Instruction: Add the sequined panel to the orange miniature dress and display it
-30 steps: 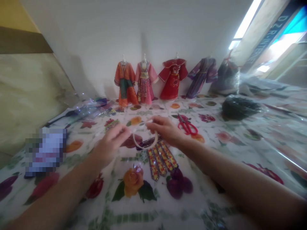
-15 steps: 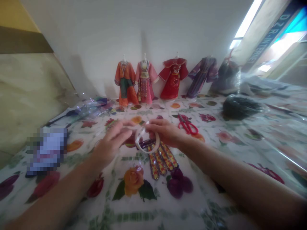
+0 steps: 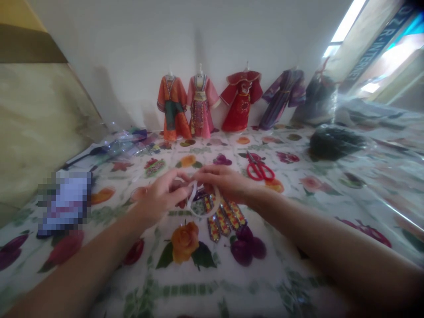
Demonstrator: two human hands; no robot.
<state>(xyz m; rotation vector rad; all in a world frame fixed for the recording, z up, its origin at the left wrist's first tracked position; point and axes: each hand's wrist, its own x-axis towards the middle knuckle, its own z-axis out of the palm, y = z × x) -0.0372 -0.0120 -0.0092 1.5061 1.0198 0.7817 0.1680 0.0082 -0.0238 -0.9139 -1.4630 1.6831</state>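
Head view: a white ring (image 3: 216, 206) is at the middle, between the two hands and in front of the beaded strips (image 3: 225, 217); being round, it has no long axis, and its opening faces the camera, so parts of the strips show through it. Fingers of the right hand (image 3: 228, 182) pinch its upper edge, covering that stretch. The left hand (image 3: 162, 194) is half curled at the ring's left side, thumb and forefinger a little apart; whether it grips the rim cannot be told. The strips run lengthwise toward the wearer, slanting right, their upper ends hidden behind the ring and right hand. Red-handled scissors (image 3: 259, 170) lie beyond the right wrist, blades pointing away. Both forearms are cut off by the frame, and a pixelated patch (image 3: 66, 201) at left is unreadable.
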